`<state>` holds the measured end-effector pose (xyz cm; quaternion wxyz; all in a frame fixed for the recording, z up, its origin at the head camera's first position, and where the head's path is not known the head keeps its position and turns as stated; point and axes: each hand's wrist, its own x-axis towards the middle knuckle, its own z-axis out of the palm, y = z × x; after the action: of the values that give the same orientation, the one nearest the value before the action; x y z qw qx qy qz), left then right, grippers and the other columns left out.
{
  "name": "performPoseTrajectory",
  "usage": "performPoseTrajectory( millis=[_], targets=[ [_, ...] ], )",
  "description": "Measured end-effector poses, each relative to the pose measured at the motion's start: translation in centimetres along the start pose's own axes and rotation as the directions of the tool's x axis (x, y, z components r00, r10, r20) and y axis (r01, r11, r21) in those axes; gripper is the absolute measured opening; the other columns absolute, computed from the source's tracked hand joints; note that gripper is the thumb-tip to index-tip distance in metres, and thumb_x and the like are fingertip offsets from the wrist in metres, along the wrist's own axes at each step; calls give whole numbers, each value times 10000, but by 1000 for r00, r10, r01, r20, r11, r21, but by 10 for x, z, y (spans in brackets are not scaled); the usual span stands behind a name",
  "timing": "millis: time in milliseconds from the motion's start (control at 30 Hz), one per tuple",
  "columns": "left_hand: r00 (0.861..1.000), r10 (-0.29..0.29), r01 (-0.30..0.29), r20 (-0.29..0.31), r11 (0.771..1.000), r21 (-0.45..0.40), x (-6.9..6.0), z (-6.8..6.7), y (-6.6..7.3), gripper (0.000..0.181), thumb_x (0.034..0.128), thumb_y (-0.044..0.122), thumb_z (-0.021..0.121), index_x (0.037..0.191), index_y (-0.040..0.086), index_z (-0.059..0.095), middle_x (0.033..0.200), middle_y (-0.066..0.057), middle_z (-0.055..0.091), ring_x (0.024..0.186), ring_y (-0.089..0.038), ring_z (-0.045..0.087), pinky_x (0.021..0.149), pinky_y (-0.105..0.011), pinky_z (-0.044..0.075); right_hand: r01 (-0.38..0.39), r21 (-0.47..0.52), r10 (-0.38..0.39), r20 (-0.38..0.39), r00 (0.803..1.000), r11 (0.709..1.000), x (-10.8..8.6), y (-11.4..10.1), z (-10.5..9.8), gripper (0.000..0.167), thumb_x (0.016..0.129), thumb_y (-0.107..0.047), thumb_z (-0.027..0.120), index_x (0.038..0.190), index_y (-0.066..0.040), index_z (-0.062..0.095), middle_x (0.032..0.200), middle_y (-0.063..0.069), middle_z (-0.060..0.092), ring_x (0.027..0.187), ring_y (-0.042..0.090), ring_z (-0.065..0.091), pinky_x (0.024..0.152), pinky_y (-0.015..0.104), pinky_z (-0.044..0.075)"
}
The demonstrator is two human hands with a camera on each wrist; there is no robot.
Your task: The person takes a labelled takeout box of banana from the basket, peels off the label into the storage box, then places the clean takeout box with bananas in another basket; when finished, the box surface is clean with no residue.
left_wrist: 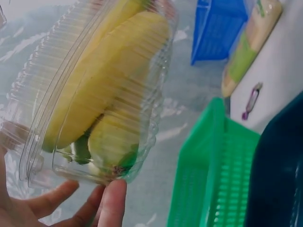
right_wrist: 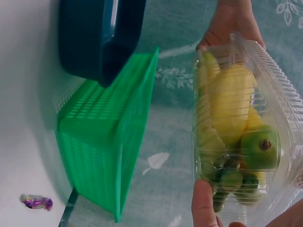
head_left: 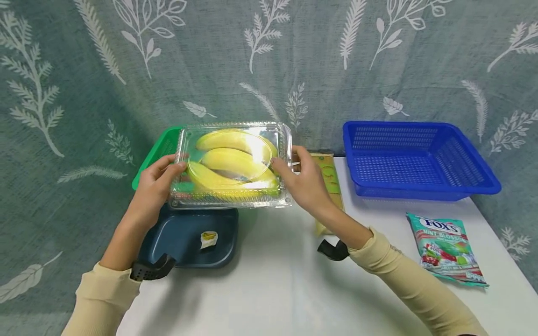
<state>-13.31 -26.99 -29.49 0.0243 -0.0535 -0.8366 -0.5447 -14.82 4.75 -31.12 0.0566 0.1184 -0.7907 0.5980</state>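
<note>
Both hands hold a clear plastic clamshell box (head_left: 231, 203) up above the table, one at each short end. Several yellow bananas (head_left: 237, 161) lie inside it, seen through the lid; small green round fruit (right_wrist: 259, 147) shows at one end in the right wrist view. My left hand (head_left: 151, 186) grips the left end, thumb on top, and its fingers (left_wrist: 112, 201) show under the box in the left wrist view. My right hand (head_left: 307, 184) grips the right end with its thumb on the lid. The lid looks closed.
Behind the box stands a green basket (head_left: 157, 151). A dark blue tub (head_left: 189, 260) in front holds a small banana-picture piece (head_left: 208, 239). To the right are a yellow-green packet (head_left: 332, 184), a blue basket (head_left: 420, 190) and a Fox's candy bag (head_left: 447, 252). One wrapped candy (right_wrist: 37, 202) lies on the table.
</note>
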Motion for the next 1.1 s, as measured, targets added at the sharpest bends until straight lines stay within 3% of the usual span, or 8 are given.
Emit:
performPoseTrajectory(
  millis=[100,167,433,600,767,933,1033,1100],
  targets=[
    [1000,-19,19,-3,1000,8,5,-9,1,595,1042,458,458,1516,104,400,1333,-19,498,1063,-80,556,631,-322,461,-4,2,4,21,1000,1000,7,-4,4,627,967,-452,596,1433,-61,444,1220,111,520,1053,262,534,847,435,481],
    [1000,-26,26,-7,1000,-2,9,-15,2,578,1040,458,462,1506,120,409,1391,-42,454,1096,-97,537,661,-306,486,-5,1,5,28,1000,1000,12,-6,7,649,970,-454,592,1459,-61,423,1255,121,503,1070,270,519,880,447,470],
    [999,-45,42,-23,994,-99,25,-35,4,334,1019,430,541,1253,193,568,1271,-7,476,1058,-103,555,667,-264,570,-28,-4,28,59,998,1000,36,-14,19,698,966,-496,587,1485,-67,404,1327,129,480,1151,261,498,935,453,456],
    [995,-97,97,-28,995,0,32,-46,6,443,1001,535,507,1275,190,546,1271,34,449,1030,-95,556,683,-270,563,-70,39,67,71,995,997,49,-15,29,637,961,-492,597,1433,-86,464,1244,122,499,1039,267,548,840,438,499],
    [992,-122,123,-34,992,26,43,-54,5,512,987,562,511,1312,168,544,1359,-3,407,1115,-148,490,722,-261,577,-125,138,117,67,991,982,59,-13,41,588,956,-457,621,1392,-83,492,1188,132,492,903,283,590,733,394,566],
    [984,-178,180,-28,980,86,55,-61,0,646,967,623,489,1421,163,496,1492,-67,331,1339,-235,344,762,-240,531,-177,184,168,67,984,967,71,-11,51,627,955,-443,641,1426,-71,462,1234,122,473,986,257,573,751,368,578],
    [978,-209,210,-28,974,84,61,-64,-4,735,956,641,488,1489,137,440,1505,-75,317,1377,-268,315,779,-235,531,-209,200,198,72,978,957,78,-9,59,660,956,-445,647,1453,-65,437,1272,114,449,1058,244,557,753,353,587],
    [975,-220,223,-37,973,67,64,-65,-7,773,952,644,491,1513,117,416,1482,-74,338,1335,-259,365,775,-236,547,-223,203,211,79,974,953,82,-8,64,667,956,-448,648,1457,-63,434,1296,122,447,1080,250,564,741,347,590]
  ],
)
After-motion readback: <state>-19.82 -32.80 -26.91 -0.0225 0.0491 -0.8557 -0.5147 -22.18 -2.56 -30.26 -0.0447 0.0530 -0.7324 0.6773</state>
